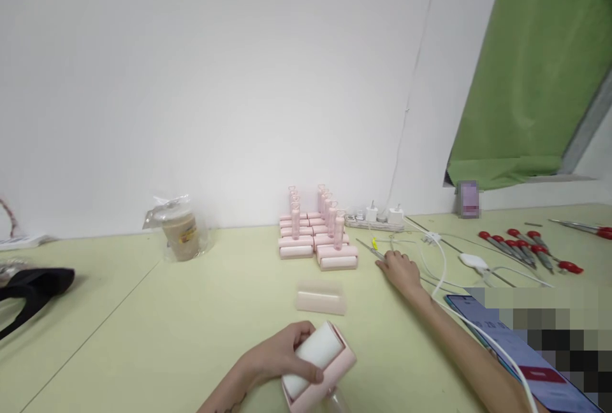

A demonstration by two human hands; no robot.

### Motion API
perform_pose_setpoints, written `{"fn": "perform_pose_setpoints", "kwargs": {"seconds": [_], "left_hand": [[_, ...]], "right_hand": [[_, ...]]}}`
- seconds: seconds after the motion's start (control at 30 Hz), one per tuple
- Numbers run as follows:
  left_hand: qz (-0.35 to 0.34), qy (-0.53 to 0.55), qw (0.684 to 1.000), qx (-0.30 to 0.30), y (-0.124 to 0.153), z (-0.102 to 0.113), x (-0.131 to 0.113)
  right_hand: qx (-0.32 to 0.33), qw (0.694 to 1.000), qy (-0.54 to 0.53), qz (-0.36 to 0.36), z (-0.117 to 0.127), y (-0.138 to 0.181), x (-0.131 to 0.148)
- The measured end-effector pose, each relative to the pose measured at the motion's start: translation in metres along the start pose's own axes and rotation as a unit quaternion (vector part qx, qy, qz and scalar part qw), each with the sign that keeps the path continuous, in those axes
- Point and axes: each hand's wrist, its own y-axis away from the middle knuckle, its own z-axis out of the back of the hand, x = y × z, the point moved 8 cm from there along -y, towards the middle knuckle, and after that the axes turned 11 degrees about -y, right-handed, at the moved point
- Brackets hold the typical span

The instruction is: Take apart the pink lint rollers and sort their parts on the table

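Note:
My left hand (280, 357) is closed round a pink lint roller (319, 362) with a white roll, held low over the table near the front edge. My right hand (400, 270) reaches far out to the right of a stack of pink lint rollers (315, 234). Its fingers rest on the table beside a thin tool with a yellow mark (374, 246); whether they grip it is unclear. A pale pink roller cover (320, 299) lies on the table between the two hands.
A plastic-wrapped cup (180, 232) stands by the wall at left, a black bag (33, 289) further left. A power strip with chargers (377, 217), white cables (444, 260), several red-handled screwdrivers (521, 248) and a phone (507, 343) lie at right.

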Motion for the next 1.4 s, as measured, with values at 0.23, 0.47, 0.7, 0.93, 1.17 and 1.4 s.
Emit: {"fn": "perform_pose_setpoints", "kwargs": {"seconds": [0.23,0.47,0.7,0.93,1.17,1.4], "left_hand": [[0.008,0.079,0.997,-0.006,0.003,0.001,-0.007],[-0.040,0.127,0.982,-0.135,0.001,0.004,-0.018],[-0.021,0.183,0.971,-0.154,-0.006,-0.007,-0.010],[-0.006,0.175,0.974,-0.141,-0.001,-0.006,-0.013],[-0.001,0.077,0.980,-0.181,0.002,0.002,-0.019],[0.000,0.085,0.980,-0.182,0.002,0.003,-0.015]], "right_hand": [[-0.030,0.989,-0.142,0.026,0.038,0.027,0.015],[-0.004,0.834,-0.517,0.195,0.074,0.103,0.098],[0.016,0.852,-0.401,0.336,0.060,0.146,0.121],[0.088,0.843,-0.346,0.402,0.057,0.153,0.135],[0.208,0.815,-0.249,0.480,0.041,0.170,0.160],[0.109,0.762,-0.223,0.598,0.048,0.190,0.167]]}}
